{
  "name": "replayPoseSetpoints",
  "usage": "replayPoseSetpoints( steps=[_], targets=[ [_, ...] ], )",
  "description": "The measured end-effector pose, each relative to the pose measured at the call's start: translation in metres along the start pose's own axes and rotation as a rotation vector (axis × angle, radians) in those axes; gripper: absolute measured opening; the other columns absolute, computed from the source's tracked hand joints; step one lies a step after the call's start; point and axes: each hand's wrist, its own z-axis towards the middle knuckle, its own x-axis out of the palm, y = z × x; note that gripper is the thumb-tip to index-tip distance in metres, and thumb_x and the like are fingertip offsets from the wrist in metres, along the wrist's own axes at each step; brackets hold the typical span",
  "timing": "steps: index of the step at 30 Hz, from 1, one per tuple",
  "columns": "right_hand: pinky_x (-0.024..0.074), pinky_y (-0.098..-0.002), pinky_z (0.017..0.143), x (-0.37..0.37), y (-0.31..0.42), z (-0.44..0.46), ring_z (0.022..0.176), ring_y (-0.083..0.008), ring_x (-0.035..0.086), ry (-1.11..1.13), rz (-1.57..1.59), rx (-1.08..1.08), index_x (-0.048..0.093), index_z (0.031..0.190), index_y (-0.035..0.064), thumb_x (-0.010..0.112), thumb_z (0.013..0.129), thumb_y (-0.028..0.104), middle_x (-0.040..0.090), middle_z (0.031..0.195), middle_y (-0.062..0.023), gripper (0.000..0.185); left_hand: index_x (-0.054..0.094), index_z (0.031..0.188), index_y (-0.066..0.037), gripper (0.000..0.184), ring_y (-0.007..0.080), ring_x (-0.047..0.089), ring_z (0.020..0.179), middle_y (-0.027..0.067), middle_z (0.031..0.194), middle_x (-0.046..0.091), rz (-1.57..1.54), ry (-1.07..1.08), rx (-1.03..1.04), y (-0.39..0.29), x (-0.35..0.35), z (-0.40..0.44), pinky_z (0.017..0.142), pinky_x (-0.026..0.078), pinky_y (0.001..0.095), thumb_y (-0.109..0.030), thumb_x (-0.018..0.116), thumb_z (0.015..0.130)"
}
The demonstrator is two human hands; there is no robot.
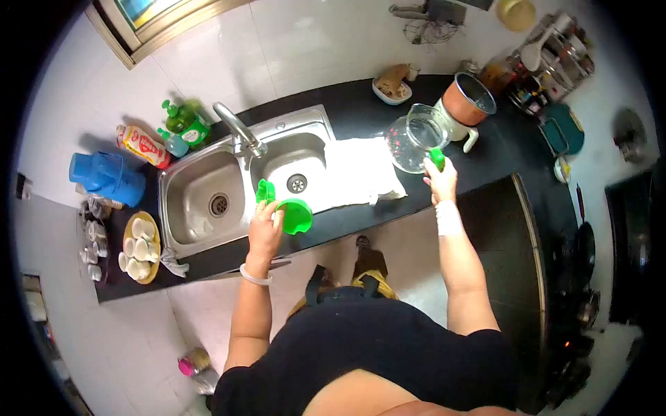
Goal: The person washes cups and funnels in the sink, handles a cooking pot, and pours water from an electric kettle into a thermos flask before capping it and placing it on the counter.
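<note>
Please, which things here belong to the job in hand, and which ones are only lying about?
Job in hand, as I judge:
jug, in right hand
green lid, in left hand
cloth, perhaps

Lying about:
cups
blue jug
green bottle
bowl

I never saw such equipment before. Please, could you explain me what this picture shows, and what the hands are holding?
There is no robot: a person works with two bare hands. The single picture comes from a camera worn on the head, looking down. The shiny black counter has a double steel sink, a white cloth and a yellow tray of white cups. The left hand holds bright green plastic, perhaps a lid; the right hand holds the green handle of a clear jug.
</note>
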Motion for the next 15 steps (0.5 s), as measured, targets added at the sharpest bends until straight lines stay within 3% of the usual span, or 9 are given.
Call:
replayPoseSetpoints(
  steps=[2,3,5,9,11,12,15],
  targets=[
    [0.0414,-0.0208,0.052,0.002,-0.012,0.009,0.06,-0.0065,0.05,0.017,-0.124,-0.062,0.055,0.087,0.0077,0.069,0.074,0.019,0.054,0.07,0.0022,0.022,0.062,0.1,-0.007,0.023,0.0364,0.054,0.096,0.023,0.105,0.055,-0.005,0.006,-0.08,-0.011,0.002,-0.025,0.082,0.044,0.039,-0.016,0.055,0.08],
    [0.0413,-0.0207,0.052,0.072,-0.044,0.093,0.06,-0.0065,0.05,0.059,0.018,-0.081,0.055,0.086,0.0071,0.068,0.074,0.018,0.054,0.07,0.0021,0.021,0.062,0.1,-0.006,0.023,0.0365,0.054,0.096,0.023,0.105,0.055,0.134,-0.062,-0.038,0.008,0.008,0.054,0.081,0.044,0.0392,-0.016,0.055,0.08],
    [0.0408,-0.0223,0.05,0.047,-0.08,0.097,0.058,-0.0067,0.05,0.09,-0.095,-0.058,0.055,0.083,0.0061,0.068,0.074,0.017,0.054,0.069,0.0004,0.019,0.062,0.099,-0.006,0.022,0.0366,0.055,0.094,0.0232,0.104,0.055,0.114,-0.017,-0.142,0.004,0.042,0.022,0.08,0.044,0.0395,-0.015,0.055,0.08],
    [0.0406,-0.0255,0.053,0.063,-0.082,0.158,0.059,-0.0085,0.048,0.159,-0.214,-0.145,0.055,0.08,0.0033,0.067,0.074,0.016,0.054,0.067,-0.0017,0.019,0.06,0.101,-0.006,0.023,0.0357,0.054,0.092,0.0195,0.101,0.056,0.115,-0.019,-0.178,-0.04,0.071,0.07,0.078,0.045,0.0397,-0.013,0.054,0.08],
    [0.0403,-0.0267,0.055,0.068,-0.077,0.166,0.06,-0.0095,0.047,0.186,-0.208,-0.178,0.055,0.079,0.002,0.067,0.074,0.015,0.053,0.066,-0.0025,0.019,0.059,0.102,-0.007,0.023,0.0347,0.054,0.093,0.0175,0.1,0.056,0.091,-0.02,-0.11,-0.048,0.087,0.09,0.078,0.045,0.0395,-0.012,0.054,0.08],
    [0.0432,-0.0319,0.063,0.072,-0.081,0.178,0.065,-0.0174,0.054,0.205,-0.208,-0.144,0.056,0.083,0.0013,0.068,0.072,0.02,0.058,0.072,-0.0098,0.025,0.058,0.103,-0.008,0.024,0.0342,0.054,0.093,0.0165,0.1,0.056,0.081,-0.026,-0.066,-0.051,0.094,0.106,0.079,0.045,0.0394,-0.012,0.054,0.08],
    [0.0426,-0.0323,0.061,0.075,-0.085,0.191,0.062,-0.0178,0.053,0.208,-0.176,-0.148,0.054,0.08,0.0012,0.067,0.073,0.019,0.057,0.069,-0.0101,0.023,0.056,0.104,-0.011,0.026,0.0331,0.054,0.092,0.0142,0.099,0.057,0.168,0.0,-0.004,-0.059,0.121,0.147,0.079,0.044,0.0393,-0.012,0.055,0.078]
  ],
)
